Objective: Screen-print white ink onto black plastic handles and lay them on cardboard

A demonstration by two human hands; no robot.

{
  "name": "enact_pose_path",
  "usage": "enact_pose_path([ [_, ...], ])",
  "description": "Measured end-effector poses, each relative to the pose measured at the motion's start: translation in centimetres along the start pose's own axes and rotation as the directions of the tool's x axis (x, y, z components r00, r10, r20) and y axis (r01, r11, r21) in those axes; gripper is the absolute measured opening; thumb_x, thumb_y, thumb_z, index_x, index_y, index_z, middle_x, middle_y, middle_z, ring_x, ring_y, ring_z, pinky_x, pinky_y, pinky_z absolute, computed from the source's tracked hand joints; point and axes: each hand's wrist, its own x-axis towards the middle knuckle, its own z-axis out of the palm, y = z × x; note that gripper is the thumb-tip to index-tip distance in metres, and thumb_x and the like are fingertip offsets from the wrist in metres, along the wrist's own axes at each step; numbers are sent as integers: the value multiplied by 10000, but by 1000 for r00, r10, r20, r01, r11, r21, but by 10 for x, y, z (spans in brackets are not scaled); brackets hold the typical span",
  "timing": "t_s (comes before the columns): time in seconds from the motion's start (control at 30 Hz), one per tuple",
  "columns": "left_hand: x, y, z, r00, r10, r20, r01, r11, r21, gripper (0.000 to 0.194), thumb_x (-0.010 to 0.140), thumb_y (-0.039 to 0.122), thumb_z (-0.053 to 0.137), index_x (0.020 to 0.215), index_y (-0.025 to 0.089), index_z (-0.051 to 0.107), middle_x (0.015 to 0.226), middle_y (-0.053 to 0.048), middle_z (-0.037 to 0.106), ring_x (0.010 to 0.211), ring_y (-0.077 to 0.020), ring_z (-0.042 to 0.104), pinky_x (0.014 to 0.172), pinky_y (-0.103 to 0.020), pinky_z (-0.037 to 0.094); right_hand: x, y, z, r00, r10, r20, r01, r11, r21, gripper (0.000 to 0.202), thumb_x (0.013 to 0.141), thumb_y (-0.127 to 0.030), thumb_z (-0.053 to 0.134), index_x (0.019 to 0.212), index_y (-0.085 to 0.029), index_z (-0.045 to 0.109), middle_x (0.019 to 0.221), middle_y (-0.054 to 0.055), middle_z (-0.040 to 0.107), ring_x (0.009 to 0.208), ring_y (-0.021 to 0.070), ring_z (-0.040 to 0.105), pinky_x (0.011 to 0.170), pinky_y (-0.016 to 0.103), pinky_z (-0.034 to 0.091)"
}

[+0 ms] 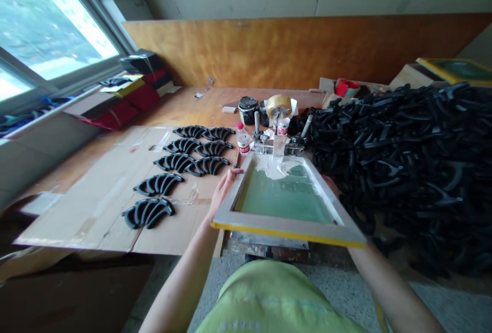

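While the screen frame [265,222] is held between the two hands, its left rail [233,194] is gripped by the left hand [222,190], whose fingers are laid along the outer side. The right rail [328,197] is met by the right hand [332,185], which is mostly hidden behind it, so how firmly that hand is closed cannot be told. A stiff, fairly light piece is suggested by the slim grey rails; the green mesh [282,199] stretched inside is judged to be thin and easily damaged, and the white paste [277,170] smeared at its far end is likely to be slippery. The side rails are therefore thought the safest hold, with fingertips kept off the mesh. Relative to the grip, the frame is spanned from hand to hand: its yellow near edge [288,236] is placed closer to the body than either hand, its far end near the metal clamps [265,147]. Below the near edge, a worn base [265,247] is partly covered. Beyond, a tape roll [279,105] and a tub [248,111] are seen, with a bottle [243,142] nearer. To the left, curved black parts [148,213] are set out on cardboard [88,210]; to the right, a black heap [403,159] is piled.
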Motion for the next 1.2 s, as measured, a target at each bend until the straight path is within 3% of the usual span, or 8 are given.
enact_pose_path([
  [0.07,-9,-19,-11,989,-145,41,142,988,65,558,750,571,639,1145,176,635,744,-6,653,556,-110,559,484,-198,416,18,2,-12,994,30,-108,-30,1000,-5,360,929,-241,382,1147,-127,646,1048,91,694,969,208,641,875,339,525],
  [0.17,-14,-51,-17,968,-245,51,241,968,69,745,707,493,709,1359,210,486,752,0,673,578,-123,591,506,-201,434,58,-29,-8,980,-129,-150,124,991,-45,414,871,-214,540,1281,-163,556,1310,127,558,1190,255,517,1009,403,440],
  [0.33,-6,-91,-16,976,-219,-6,218,971,96,816,684,484,723,1398,201,449,752,-6,685,602,-134,609,543,-217,454,102,-83,26,956,-230,181,263,947,-183,358,827,-150,589,1185,-145,585,1169,139,608,1122,260,502,959,369,419],
  [0.43,-2,-102,-19,979,-205,-20,206,970,129,781,675,507,718,1357,195,499,729,1,678,605,-143,611,531,-218,445,105,-80,35,927,-123,354,221,942,-252,159,847,-219,580,988,-167,633,988,105,661,988,235,560,843,313,432],
  [0.7,-3,-113,-21,984,-165,-67,175,967,187,680,726,549,657,1295,191,555,817,-29,694,694,-168,631,601,-250,478,67,-79,41,938,-109,328,220,920,-325,159,845,-119,477,933,-136,608,942,127,649,919,228,554,784,301,395],
  [0.97,-4,-109,-21,981,-188,-43,193,963,188,659,731,528,663,1291,197,556,866,-40,701,751,-186,641,644,-266,489,30,-79,11,666,-578,471,639,769,39,179,792,-52,481,817,-173,611,837,64,616,856,197,523,734,284,383],
  [1.03,-4,-107,-20,980,-194,-44,198,964,176,660,724,520,671,1288,196,558,858,-40,699,746,-189,642,636,-267,487,39,-78,7,680,-565,468,609,790,68,155,792,-73,504,789,-186,610,806,49,610,822,192,525,711,280,384],
  [1.2,-6,-103,-20,977,-207,-47,211,967,144,682,700,531,690,1271,181,565,833,-38,699,699,-176,637,602,-255,475,37,-79,24,817,-461,347,505,862,-45,230,812,-48,460,905,-166,635,899,90,613,937,228,516,769,313,411],
])
